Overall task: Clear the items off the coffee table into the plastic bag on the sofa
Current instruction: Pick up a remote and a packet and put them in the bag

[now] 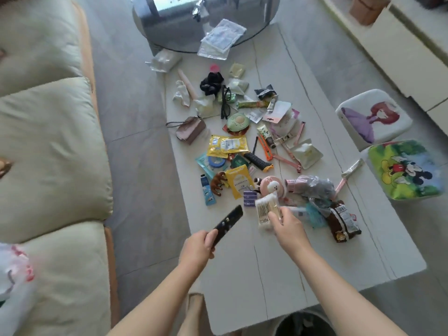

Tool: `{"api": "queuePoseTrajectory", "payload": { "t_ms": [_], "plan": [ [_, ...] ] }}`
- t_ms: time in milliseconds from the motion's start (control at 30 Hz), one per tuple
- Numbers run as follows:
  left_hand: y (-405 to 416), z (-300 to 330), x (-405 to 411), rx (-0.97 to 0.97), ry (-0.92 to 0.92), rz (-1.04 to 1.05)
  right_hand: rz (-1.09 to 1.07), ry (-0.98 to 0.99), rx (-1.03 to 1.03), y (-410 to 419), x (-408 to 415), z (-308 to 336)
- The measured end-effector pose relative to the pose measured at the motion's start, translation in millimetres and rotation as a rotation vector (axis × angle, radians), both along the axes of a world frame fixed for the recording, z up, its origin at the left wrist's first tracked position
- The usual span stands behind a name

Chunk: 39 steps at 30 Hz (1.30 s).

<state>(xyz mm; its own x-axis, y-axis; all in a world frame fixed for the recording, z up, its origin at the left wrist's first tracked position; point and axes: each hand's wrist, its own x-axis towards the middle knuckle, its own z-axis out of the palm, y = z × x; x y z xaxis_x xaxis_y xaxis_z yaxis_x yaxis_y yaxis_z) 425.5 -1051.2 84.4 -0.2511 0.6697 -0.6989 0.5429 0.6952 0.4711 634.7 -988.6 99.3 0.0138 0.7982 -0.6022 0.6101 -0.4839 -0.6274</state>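
Observation:
My left hand (198, 247) grips the near end of a black remote control (229, 220), held just above the near left part of the white coffee table (291, 263). My right hand (287, 226) pinches a clear pack of cotton swabs (265, 210) at the near edge of the clutter. A white plastic bag with red print (14, 270) lies on the cream sofa (48, 154) at the lower left, partly cut off by the frame's edge. Several small items cover the table's middle: yellow sachets (228, 145), a brown pouch (191, 129), black glasses (225, 101), a snack bag (344, 220).
A round glass table (184, 27) with plastic packets overlaps the far end. Two cushioned stools, one with a purple figure (373, 115) and one with a cartoon mouse (407, 169), stand to the right. A dark bin (305, 323) sits under the near edge. Grey floor separates sofa and table.

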Motion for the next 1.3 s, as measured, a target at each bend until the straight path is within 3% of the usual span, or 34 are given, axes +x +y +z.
{"api": "queuePoseTrajectory", "payload": {
  "t_ms": [233, 367, 533, 767, 1000, 1300],
  "plan": [
    [-42.8, 68.7, -78.6, 0.13, -0.262, 0.729, 0.109, 0.147, -0.022, -6.5, -97.3, 67.1],
    [-70.9, 96.7, -122.5, 0.176, -0.366, 0.994, 0.203, 0.252, -0.058, -14.5, -159.0, 99.7],
    [-110.9, 118.4, -178.9, 0.257, -0.438, 1.253, 0.354, 0.245, -0.045, -31.5, -239.6, 119.9],
    [-172.1, 142.0, -282.6, 0.355, -0.444, 1.36, 0.47, 0.277, -0.032, -79.9, -371.9, 141.7],
    [-246.3, 132.9, -394.5, 0.323, -0.385, 1.459, 0.588, 0.25, -0.064, -147.1, -498.7, 120.5],
    [-316.8, 83.8, -495.5, 0.18, -0.307, 1.509, 0.727, -0.002, -0.077, -214.1, -619.7, 64.4]
  ]
}}
